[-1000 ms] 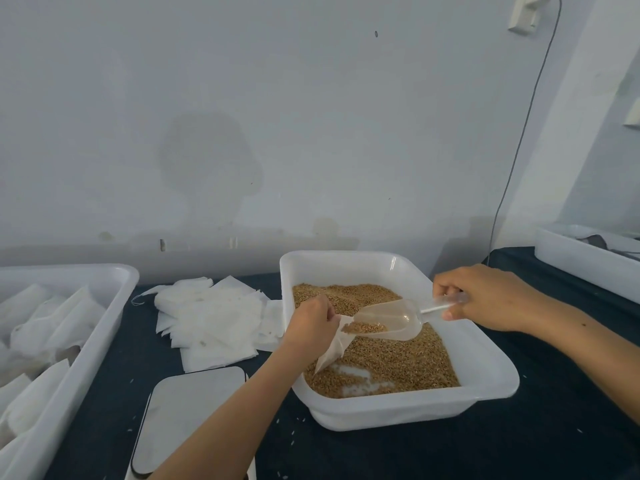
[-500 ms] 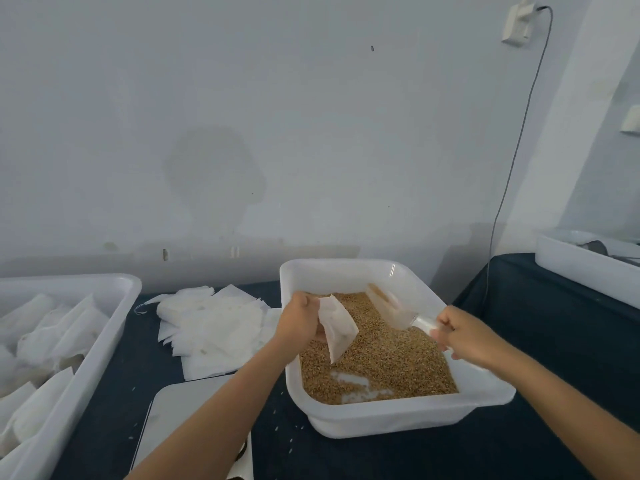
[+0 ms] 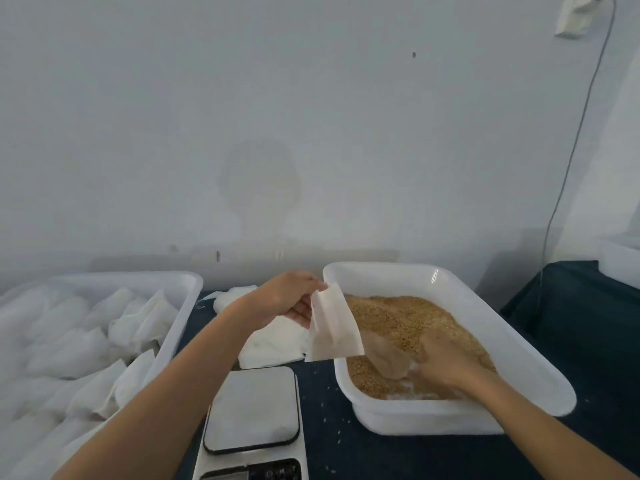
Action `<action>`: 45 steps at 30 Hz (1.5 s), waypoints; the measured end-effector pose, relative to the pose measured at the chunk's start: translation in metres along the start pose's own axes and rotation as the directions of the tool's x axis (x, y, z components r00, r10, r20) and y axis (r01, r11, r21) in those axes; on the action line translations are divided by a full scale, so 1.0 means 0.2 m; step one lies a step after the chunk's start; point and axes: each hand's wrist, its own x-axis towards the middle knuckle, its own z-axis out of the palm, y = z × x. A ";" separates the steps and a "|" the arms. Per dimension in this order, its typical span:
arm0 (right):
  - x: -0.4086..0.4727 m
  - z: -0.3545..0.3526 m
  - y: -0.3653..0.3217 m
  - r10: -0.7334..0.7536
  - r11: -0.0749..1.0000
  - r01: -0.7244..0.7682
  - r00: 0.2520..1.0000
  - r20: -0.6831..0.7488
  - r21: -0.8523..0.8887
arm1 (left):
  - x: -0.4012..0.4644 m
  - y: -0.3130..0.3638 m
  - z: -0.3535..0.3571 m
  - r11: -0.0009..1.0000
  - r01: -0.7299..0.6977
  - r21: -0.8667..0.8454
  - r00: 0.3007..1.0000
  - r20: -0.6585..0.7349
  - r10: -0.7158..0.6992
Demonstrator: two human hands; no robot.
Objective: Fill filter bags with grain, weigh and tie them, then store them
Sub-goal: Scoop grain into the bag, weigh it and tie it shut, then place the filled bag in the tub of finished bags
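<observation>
Head view: the left hand pinched the top edge of a white filter bag, which hung over the near-left rim of the grain tub; the right hand, blurred, gripped a clear scoop low in the grain. A scale lay on the dark table below the bag, flat bags were stacked behind it, and a bin of filled bags stood at left.

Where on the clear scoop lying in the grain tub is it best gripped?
By its narrow handle end, under the right hand, coming from the near right. The scoop has its wide bowl toward the filter bag, so gripping the handle likely keeps the mouth free.
</observation>
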 end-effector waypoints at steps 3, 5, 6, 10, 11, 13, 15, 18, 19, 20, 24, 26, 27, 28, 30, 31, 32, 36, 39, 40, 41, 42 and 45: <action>-0.09 -0.09 -0.20 -0.212 0.845 0.244 0.970 -0.122 0.475 | -0.08 -0.03 -0.09 0.999 -0.024 0.027 0.999 -0.025 0.024; -0.21 -0.16 -0.39 -0.376 0.596 0.316 0.922 -0.092 0.738 | -0.13 -0.06 -0.14 0.999 -0.044 0.024 0.998 -0.040 0.045; -0.25 -0.17 -0.47 -0.448 0.531 0.334 0.891 -0.076 0.779 | -0.16 -0.08 -0.15 0.999 -0.047 0.027 0.997 -0.052 0.048; -0.28 -0.06 -0.70 -0.494 0.583 0.434 0.861 -0.125 0.687 | -0.25 -0.17 -0.17 0.999 -0.046 0.020 0.993 -0.110 0.048; -0.28 -0.02 -0.74 -0.468 0.586 0.440 0.869 -0.159 0.681 | -0.27 -0.20 -0.18 0.999 -0.045 0.001 0.991 -0.130 0.045; -0.27 0.04 -0.80 -0.428 0.584 0.460 0.874 -0.228 0.669 | -0.31 -0.26 -0.19 0.998 -0.042 -0.042 0.983 -0.182 0.034; -0.28 0.10 -0.85 -0.379 0.583 0.457 0.885 -0.272 0.672 | -0.33 -0.33 -0.19 0.984 -0.049 -0.173 0.968 -0.249 0.004; -0.27 0.17 -0.90 -0.290 0.496 0.375 0.922 -0.258 0.783 | -0.37 -0.44 -0.16 0.904 -0.062 -0.423 0.934 -0.344 -0.097; -0.26 0.19 -0.91 -0.261 0.451 0.336 0.936 -0.238 0.827 | -0.39 -0.49 -0.14 0.907 -0.063 -0.416 0.933 -0.348 -0.095; -0.25 0.21 -0.92 -0.236 0.416 0.305 0.946 -0.223 0.856 | -0.41 -0.53 -0.13 0.926 -0.059 -0.373 0.938 -0.338 -0.077; -0.22 0.29 -0.96 -0.211 0.486 0.303 0.951 -0.226 0.820 | -0.45 -0.68 -0.06 0.993 -0.055 -0.107 0.922 -0.386 0.009; -0.20 0.32 -0.95 -0.208 0.560 0.336 0.942 -0.264 0.758 | -0.44 -0.72 -0.06 0.999 -0.047 -0.024 0.882 -0.471 0.030; -0.19 0.34 -0.95 -0.201 0.592 0.350 0.936 -0.288 0.726 | -0.44 -0.73 -0.06 0.999 -0.030 0.014 0.863 -0.505 0.033; -0.18 0.35 -0.95 -0.193 0.623 0.360 0.931 -0.310 0.694 | -0.44 -0.74 -0.07 0.999 -0.014 0.039 0.849 -0.527 0.033; -0.16 0.38 -0.94 -0.187 0.680 0.371 0.922 -0.340 0.633 | -0.43 -0.75 -0.06 0.995 0.019 0.095 0.834 -0.551 0.037; -0.16 0.39 -0.93 -0.190 0.699 0.377 0.917 -0.351 0.608 | -0.42 -0.76 -0.06 0.988 0.043 0.148 0.826 -0.562 0.048; -0.15 0.40 -0.93 -0.196 0.710 0.384 0.913 -0.358 0.590 | -0.42 -0.76 -0.06 0.974 0.070 0.213 0.816 -0.574 0.067; -0.13 0.43 -0.92 -0.223 0.718 0.417 0.896 -0.384 0.556 | -0.39 -0.79 -0.05 0.927 0.104 0.360 0.792 -0.594 0.142; -0.12 0.43 -0.89 -0.198 0.661 0.451 0.876 -0.440 0.599 | -0.40 -0.80 -0.08 0.970 0.035 0.241 0.758 -0.639 0.131; -0.12 0.43 -0.88 -0.181 0.635 0.461 0.869 -0.460 0.620 | -0.40 -0.80 -0.10 0.979 0.005 0.202 0.744 -0.656 0.132; -0.12 0.43 -0.86 -0.169 0.614 0.466 0.866 -0.470 0.638 | -0.40 -0.80 -0.11 0.985 -0.022 0.173 0.726 -0.674 0.135; -0.12 0.42 -0.85 -0.162 0.599 0.465 0.868 -0.470 0.652 | -0.40 -0.79 -0.13 0.988 -0.045 0.149 0.704 -0.697 0.138; -0.11 0.42 -0.83 -0.164 0.573 0.456 0.878 -0.449 0.681 | -0.41 -0.79 -0.15 0.992 -0.065 0.110 0.656 -0.744 0.126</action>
